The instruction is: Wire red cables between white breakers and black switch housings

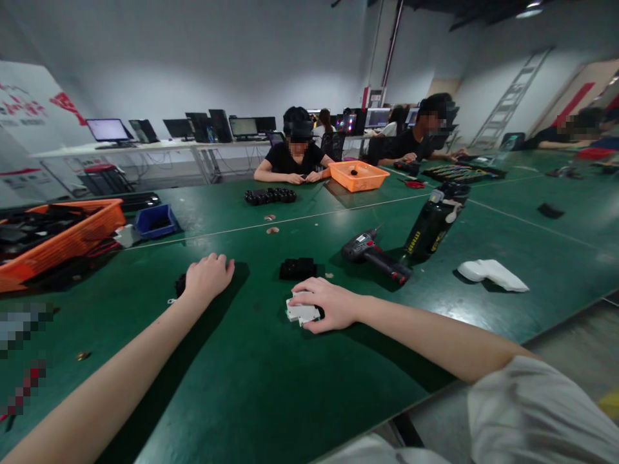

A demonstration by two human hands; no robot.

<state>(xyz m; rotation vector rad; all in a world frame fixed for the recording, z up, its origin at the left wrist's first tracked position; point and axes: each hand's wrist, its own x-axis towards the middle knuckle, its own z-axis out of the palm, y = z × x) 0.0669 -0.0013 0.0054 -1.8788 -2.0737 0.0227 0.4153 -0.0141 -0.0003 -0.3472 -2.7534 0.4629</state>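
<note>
So, on my feed the right hand (331, 305) is over the green table (271, 393) with its fingers spread over some white parts (300, 312) and the thumb at their near edge, though I can't tell if it's really gripping them. Just beyond those there's a black block (296, 268), with a cordless drill (371, 255) off to the right near a dark bottle (429, 227). Over on the left, my left hand (207, 278) is knuckles-up near a mostly hidden black item (180, 283), and I can't tell whether its fingers are pinching anything.
</note>
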